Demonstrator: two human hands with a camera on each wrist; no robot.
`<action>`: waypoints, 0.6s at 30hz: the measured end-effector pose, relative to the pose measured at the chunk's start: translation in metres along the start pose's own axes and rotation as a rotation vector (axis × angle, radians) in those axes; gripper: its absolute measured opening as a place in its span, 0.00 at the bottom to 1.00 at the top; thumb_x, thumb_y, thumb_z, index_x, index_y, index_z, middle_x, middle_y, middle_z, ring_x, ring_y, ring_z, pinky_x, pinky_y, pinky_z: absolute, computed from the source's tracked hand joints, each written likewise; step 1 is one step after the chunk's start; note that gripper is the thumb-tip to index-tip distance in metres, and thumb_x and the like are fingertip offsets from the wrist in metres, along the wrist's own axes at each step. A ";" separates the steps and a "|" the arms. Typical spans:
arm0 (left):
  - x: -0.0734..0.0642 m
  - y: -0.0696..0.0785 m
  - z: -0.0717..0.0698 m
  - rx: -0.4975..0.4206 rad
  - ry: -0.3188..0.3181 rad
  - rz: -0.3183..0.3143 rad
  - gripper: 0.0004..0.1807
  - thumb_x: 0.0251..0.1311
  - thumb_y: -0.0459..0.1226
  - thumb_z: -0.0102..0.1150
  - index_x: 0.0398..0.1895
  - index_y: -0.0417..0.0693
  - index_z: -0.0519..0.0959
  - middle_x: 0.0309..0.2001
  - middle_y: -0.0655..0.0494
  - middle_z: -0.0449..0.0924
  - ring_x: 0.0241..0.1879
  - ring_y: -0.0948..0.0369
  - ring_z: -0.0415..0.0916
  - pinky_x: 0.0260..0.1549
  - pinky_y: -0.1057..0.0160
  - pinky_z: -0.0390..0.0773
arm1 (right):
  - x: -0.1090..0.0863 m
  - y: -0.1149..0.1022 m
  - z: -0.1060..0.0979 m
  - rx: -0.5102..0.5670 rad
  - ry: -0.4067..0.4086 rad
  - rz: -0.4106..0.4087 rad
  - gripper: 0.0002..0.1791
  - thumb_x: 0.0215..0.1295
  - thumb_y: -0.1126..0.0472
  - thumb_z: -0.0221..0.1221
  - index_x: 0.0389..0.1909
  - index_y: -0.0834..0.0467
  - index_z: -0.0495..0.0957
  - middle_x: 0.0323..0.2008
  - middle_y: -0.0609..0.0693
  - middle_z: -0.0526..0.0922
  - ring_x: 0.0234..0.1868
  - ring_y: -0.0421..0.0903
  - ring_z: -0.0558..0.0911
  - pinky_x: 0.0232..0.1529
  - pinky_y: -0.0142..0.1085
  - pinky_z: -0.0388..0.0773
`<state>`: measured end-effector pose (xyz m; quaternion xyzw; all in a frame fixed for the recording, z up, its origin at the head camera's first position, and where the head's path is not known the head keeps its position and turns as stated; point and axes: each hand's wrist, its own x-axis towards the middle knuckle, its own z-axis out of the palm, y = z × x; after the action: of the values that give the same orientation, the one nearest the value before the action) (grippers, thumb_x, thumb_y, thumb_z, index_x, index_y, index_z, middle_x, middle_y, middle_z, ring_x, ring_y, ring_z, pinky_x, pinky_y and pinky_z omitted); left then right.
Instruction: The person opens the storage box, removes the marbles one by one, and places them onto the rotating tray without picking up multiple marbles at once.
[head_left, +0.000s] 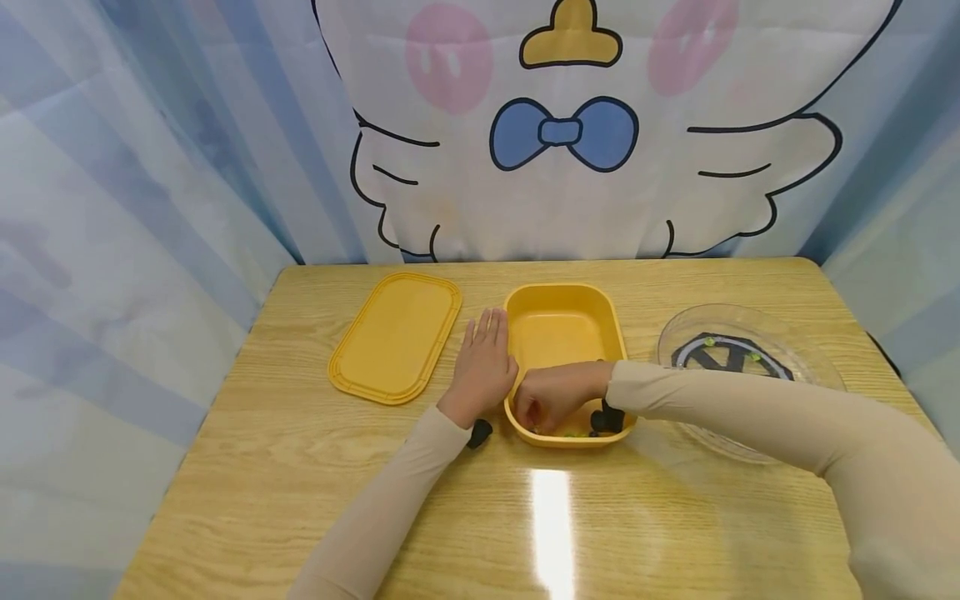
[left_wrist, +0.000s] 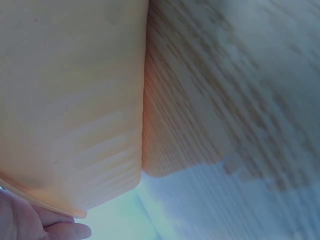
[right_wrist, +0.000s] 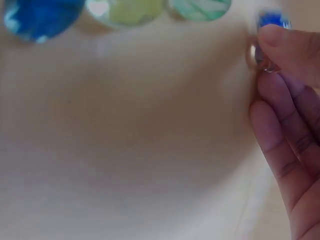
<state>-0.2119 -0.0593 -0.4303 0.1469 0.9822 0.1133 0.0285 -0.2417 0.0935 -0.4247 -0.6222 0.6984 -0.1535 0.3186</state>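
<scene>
Inside the yellow box (head_left: pixel 566 337), near its front left corner, my right hand (head_left: pixel 555 398) reaches down. In the right wrist view its thumb and fingers pinch a small glass marble (right_wrist: pixel 272 22), blue and clear. A blue marble (right_wrist: pixel 42 17), a yellowish one (right_wrist: pixel 125 10) and a green one (right_wrist: pixel 201 7) lie in the box, cut off by the top edge of that view. My left hand (head_left: pixel 483 367) rests with straight fingers along the box's left side. The left wrist view shows its fingertips by the box rim (left_wrist: pixel 45 200).
Left of the box lies a flat yellow lid (head_left: pixel 397 337). At the right, partly behind my right sleeve, stands a round clear dish (head_left: pixel 813 358) with a dark wheel-like pattern and small green pieces in it. A printed curtain (head_left: pixel 562 208) hangs behind the wooden table (head_left: pixel 315 467).
</scene>
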 end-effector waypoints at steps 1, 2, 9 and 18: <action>0.000 0.000 0.000 0.000 -0.002 -0.002 0.35 0.69 0.42 0.38 0.74 0.37 0.43 0.74 0.44 0.46 0.75 0.53 0.39 0.73 0.52 0.38 | 0.000 0.000 0.000 -0.001 0.004 0.008 0.05 0.50 0.69 0.63 0.26 0.57 0.84 0.23 0.46 0.83 0.24 0.29 0.73 0.29 0.19 0.71; 0.000 0.000 0.000 0.000 -0.005 -0.003 0.35 0.69 0.42 0.38 0.74 0.37 0.43 0.74 0.44 0.46 0.75 0.53 0.38 0.73 0.52 0.38 | -0.001 0.000 -0.001 -0.001 0.007 0.016 0.05 0.49 0.69 0.63 0.26 0.57 0.84 0.24 0.46 0.84 0.25 0.30 0.74 0.31 0.19 0.72; 0.001 0.000 0.000 0.002 -0.002 -0.006 0.35 0.69 0.42 0.38 0.74 0.38 0.43 0.74 0.45 0.46 0.75 0.52 0.39 0.73 0.52 0.39 | -0.003 0.001 -0.002 -0.051 0.037 0.035 0.06 0.49 0.69 0.66 0.28 0.58 0.86 0.29 0.46 0.86 0.31 0.34 0.80 0.35 0.21 0.75; 0.002 0.000 0.001 0.014 0.003 -0.006 0.34 0.69 0.42 0.38 0.74 0.38 0.43 0.74 0.45 0.46 0.75 0.52 0.40 0.73 0.52 0.39 | -0.009 0.002 -0.004 -0.089 0.086 0.095 0.08 0.46 0.68 0.68 0.30 0.56 0.85 0.30 0.45 0.85 0.31 0.35 0.80 0.36 0.23 0.75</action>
<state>-0.2135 -0.0588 -0.4318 0.1441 0.9834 0.1068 0.0265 -0.2458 0.1016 -0.4210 -0.5947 0.7462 -0.1336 0.2675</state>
